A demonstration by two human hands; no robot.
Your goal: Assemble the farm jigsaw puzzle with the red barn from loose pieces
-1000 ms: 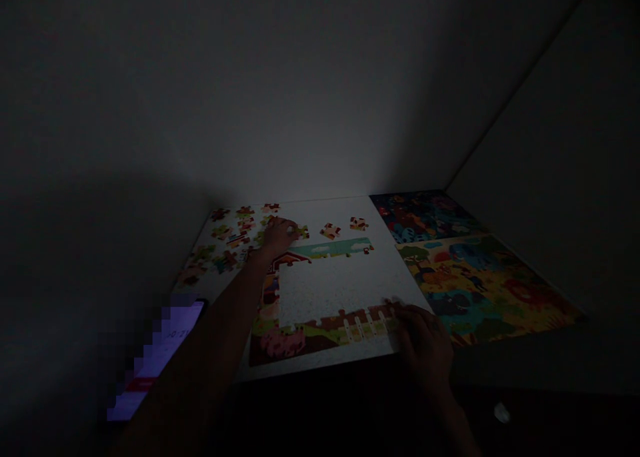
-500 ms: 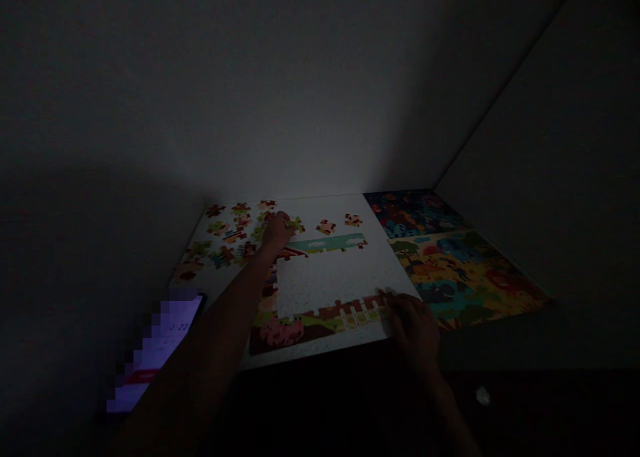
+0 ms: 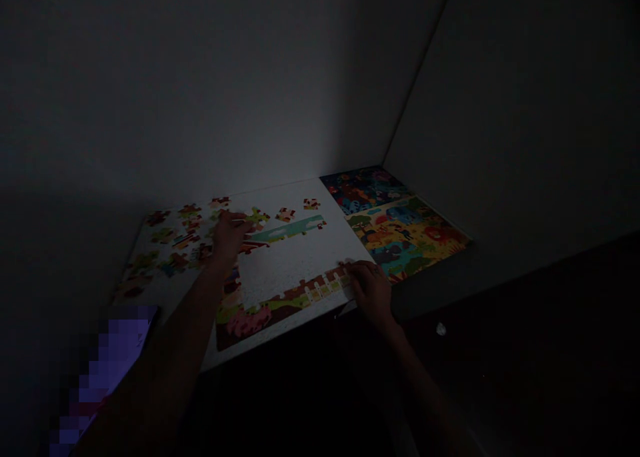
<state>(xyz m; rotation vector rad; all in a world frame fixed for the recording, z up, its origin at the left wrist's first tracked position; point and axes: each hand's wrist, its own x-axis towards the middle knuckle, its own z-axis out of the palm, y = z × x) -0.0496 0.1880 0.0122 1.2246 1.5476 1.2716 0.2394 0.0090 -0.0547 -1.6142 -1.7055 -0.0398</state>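
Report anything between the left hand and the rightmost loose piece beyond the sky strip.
Between the left hand and the rightmost loose piece lie a greenish piece and, farther right, a pinkish piece.

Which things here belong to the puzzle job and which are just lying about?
Part of the job:
partly joined puzzle, right hand at its fence end
loose pieces, left hand among them
white surface beneath

Probably just lying about:
lit screen
dark picture
yellow animal picture
small pale object
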